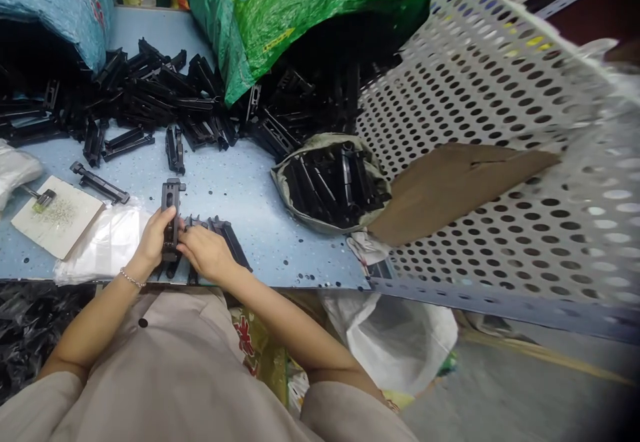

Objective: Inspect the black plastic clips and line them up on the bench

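A long black plastic part [171,195] with slots and a small tab at its top stands near the table's front edge, in the grip of my left hand [154,234]. My right hand [205,250] is closed at that part's right side, with fingertips against it; exactly what they pinch is partly hidden. Under and beside my right hand several similar black parts [231,239] lie side by side. To the left of my hands is a stack of clear plastic bags [107,239].
A heap of black parts [150,95] spills from a blue sack [95,9] and a green sack [280,9]. On the right, a cloth-rimmed bag [333,225] holds more, beside a perforated panel [480,82] and cardboard [450,189]. A white board [55,222] lies left.
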{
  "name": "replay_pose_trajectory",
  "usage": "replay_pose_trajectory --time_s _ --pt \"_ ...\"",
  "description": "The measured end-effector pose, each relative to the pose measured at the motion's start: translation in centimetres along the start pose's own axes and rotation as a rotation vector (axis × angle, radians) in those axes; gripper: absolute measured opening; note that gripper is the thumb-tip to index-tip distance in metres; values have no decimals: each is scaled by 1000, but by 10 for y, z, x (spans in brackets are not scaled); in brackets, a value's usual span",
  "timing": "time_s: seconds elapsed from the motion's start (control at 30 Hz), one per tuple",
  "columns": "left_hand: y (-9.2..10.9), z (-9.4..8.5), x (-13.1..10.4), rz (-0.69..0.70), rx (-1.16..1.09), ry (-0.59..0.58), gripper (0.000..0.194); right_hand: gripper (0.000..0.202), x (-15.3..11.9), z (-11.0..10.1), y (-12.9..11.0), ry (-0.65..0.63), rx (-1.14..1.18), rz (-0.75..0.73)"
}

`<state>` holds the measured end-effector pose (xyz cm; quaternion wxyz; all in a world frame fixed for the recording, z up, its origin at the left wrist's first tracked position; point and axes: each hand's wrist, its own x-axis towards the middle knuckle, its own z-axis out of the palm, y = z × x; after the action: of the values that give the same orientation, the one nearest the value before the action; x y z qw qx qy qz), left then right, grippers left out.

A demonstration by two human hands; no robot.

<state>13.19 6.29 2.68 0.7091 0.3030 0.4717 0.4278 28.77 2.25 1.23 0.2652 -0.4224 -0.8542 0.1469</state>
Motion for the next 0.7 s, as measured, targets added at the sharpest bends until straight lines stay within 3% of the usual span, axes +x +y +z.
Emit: replay_pose_trajectory --time_s 0.1,0.2,0.33,0.4,0.5,0.6,0.7 --pt "-4 5 -2 -10 0 7 41 39 -3 1 -1 32 -11 16" --pt "-3 4 -3 94 140 -11 49 42 -1 0 -2 2 196 87" --pt "15 -4 -11 578 589 -99 67 43 6 -3 -1 -61 646 319" --pt "30 -7 -19 813 839 -240 69 45 12 -7 4 -65 831 399" --pt "44 -9 -32 1032 1118 -433 62 47 21 -17 15 -48 954 447" --pt "36 -13 -38 1144 1223 -476 67 48 29 -32 24 -8 959 495" --pt "10 -20 -37 1170 1239 -465 67 49 34 -49 26 80 924 502"
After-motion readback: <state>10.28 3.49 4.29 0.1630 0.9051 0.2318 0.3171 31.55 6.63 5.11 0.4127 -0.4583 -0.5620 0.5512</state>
